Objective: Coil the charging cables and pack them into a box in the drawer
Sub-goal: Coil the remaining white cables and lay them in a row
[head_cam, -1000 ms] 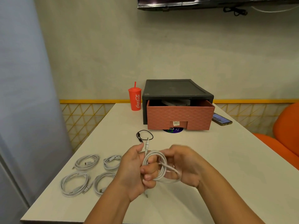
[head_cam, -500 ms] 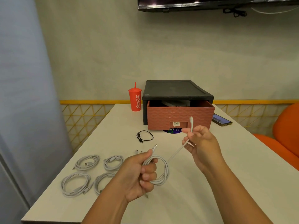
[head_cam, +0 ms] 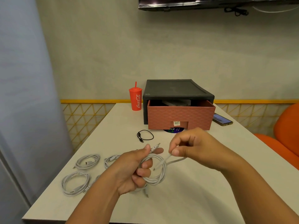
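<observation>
Charging cables [head_cam: 88, 161] in white, four of them wound into flat coils, lie in a two-by-two group near the left edge of the tabletop [head_cam: 202, 196]. The near-right coil of the group is largely hidden behind the left forearm [head_cam: 97, 201].

Just right of this group the left hand [head_cam: 132, 168] is held above the near half of the tabletop. Its fingers are curled round the loops of a fifth white cable [head_cam: 160, 175], and its thumb and forefinger pinch one connector [head_cam: 155, 147], which points up and to the right. The free tail of this cable leaves the coil on its right side and bends back up to the right hand [head_cam: 197, 149]. That hand's thumb and forefinger pinch the tail just behind the second connector [head_cam: 161, 162], whose tip points down and to the left, across the opening of the coil. Whether it passes through the loops cannot be told.

Toward the far edge, left to right:
- A red cup [head_cam: 135, 101] with lid and straw stands upright.
- A small black cable [head_cam: 145, 135], loosely looped, lies between the cup and the hands.
- A black drawer housing [head_cam: 176, 88] has its reddish-brown drawer [head_cam: 181, 116] pulled partly out. A dark object [head_cam: 176, 103] shows inside it, too hidden to identify.
- A phone [head_cam: 222, 121] lies flat with its screen lit, just beside the drawer's right corner.

Beyond the right edge of the tabletop stands an orange chair [head_cam: 286, 136].
</observation>
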